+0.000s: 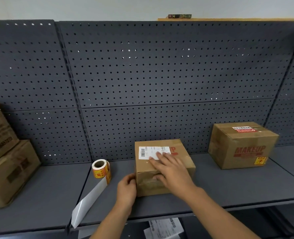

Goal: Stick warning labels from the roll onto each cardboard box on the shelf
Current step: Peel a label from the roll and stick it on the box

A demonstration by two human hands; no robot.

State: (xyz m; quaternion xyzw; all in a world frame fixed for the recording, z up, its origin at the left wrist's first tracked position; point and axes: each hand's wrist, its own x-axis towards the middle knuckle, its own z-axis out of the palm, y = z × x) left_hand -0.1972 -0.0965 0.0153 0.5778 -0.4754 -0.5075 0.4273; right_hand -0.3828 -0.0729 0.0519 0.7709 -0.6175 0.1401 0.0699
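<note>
A small cardboard box (180, 152) with a white shipping label on top stands on the grey shelf (229, 183). My right hand (172, 169) lies over its top and front edge, fingers spread flat, thumb on the front face. My left hand (127, 187) touches the box's lower left front corner with curled fingers. The label roll (100, 169), yellow and red, stands to the left of the box, and a long strip of bare backing paper (89, 199) trails from it over the shelf's front edge. A larger box marked MAKEUP (242, 147) at the right carries a yellow warning label on its front.
Two stacked cardboard boxes (4, 161) fill the shelf's left end. A grey pegboard wall (142, 75) backs the shelf. Below the shelf edge lies another white shipping label (163, 228).
</note>
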